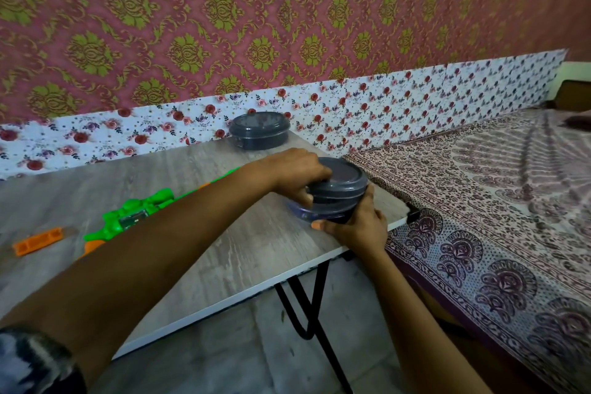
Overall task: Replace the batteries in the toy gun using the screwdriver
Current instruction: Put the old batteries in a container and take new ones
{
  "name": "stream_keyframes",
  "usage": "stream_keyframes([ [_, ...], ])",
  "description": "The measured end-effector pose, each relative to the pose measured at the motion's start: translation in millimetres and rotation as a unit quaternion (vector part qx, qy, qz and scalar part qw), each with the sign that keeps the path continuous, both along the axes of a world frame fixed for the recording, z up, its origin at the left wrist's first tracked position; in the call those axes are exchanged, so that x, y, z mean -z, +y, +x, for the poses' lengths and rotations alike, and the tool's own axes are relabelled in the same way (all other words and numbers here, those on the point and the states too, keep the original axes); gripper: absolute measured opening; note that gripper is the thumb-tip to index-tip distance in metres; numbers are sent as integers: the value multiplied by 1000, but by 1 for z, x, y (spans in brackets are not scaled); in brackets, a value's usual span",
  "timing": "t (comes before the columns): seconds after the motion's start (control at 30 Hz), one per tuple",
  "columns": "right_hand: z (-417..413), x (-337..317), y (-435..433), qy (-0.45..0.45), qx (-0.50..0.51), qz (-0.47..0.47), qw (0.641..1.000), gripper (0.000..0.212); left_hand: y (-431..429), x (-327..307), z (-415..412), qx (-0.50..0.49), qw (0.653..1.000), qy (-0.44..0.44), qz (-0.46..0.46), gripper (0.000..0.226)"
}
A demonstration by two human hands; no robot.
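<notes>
A green toy gun (134, 217) with orange parts lies on the wooden table (224, 249), partly hidden behind my left forearm. An orange battery cover (37, 240) lies loose to its left. Near the table's right edge sits a round dark grey container (329, 205). My left hand (295, 171) grips its lid (343, 181) from above, and the lid looks tilted up. My right hand (355, 227) holds the container's base from the front and right. No screwdriver or batteries show.
A second round dark container (259, 130) with its lid on stands at the table's back edge by the floral wall strip. A bed with a patterned sheet (479, 201) adjoins the table's right side. Black table legs (307, 307) show below the front edge.
</notes>
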State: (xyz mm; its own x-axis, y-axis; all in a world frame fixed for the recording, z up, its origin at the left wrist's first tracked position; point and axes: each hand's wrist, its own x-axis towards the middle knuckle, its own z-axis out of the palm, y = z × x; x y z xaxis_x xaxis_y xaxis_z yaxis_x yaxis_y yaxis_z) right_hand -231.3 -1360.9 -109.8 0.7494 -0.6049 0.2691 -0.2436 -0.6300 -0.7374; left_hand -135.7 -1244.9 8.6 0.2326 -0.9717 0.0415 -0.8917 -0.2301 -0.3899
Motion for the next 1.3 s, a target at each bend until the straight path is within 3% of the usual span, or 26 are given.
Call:
stream_keyframes([
  [0.1,-1,-3,1,19,8,9,1000,129,1,-15,8,-16,995,79,-51,34],
  [0.2,-3,-4,0,30,-5,13,999,130,10,-16,20,-52,974,150,-162,32],
  [0.33,-2,-13,-7,0,-63,104,993,134,31,-6,48,-142,899,224,-348,41],
  [0.4,3,-21,-10,-43,-63,160,984,124,35,-2,64,-186,807,283,-484,36],
  [0.47,8,-26,-14,-71,-46,161,983,111,36,0,76,-216,645,399,-615,28],
  [0.53,12,-24,-16,-91,-31,161,982,100,31,5,83,-222,477,526,-668,29],
  [0.57,14,-20,-17,-97,-24,154,983,93,28,9,88,-226,432,560,-670,34],
  [0.63,14,-11,-12,-90,6,110,990,82,22,20,93,-242,396,592,-658,43],
  [0.77,17,-5,-8,-78,41,47,995,84,3,36,106,-294,398,603,-625,36],
  [0.97,20,-2,-11,-88,47,15,995,80,-10,40,130,-385,462,536,-592,34],
  [1.0,21,-1,-11,-90,49,15,995,79,-10,41,134,-413,490,513,-571,33],
  [1.03,22,-2,-11,-90,50,15,995,79,-8,42,136,-447,542,468,-536,31],
  [1.1,23,-2,-11,-87,54,13,995,79,-3,45,140,-496,682,324,-429,30],
  [1.13,23,-2,-11,-86,55,11,995,79,-1,46,138,-493,731,267,-388,29],
  [1.2,22,-3,-11,-83,55,12,995,78,1,47,135,-468,789,212,-337,23],
  [1.3,20,-3,-9,-76,53,19,996,79,0,39,120,-410,845,155,-308,16],
])
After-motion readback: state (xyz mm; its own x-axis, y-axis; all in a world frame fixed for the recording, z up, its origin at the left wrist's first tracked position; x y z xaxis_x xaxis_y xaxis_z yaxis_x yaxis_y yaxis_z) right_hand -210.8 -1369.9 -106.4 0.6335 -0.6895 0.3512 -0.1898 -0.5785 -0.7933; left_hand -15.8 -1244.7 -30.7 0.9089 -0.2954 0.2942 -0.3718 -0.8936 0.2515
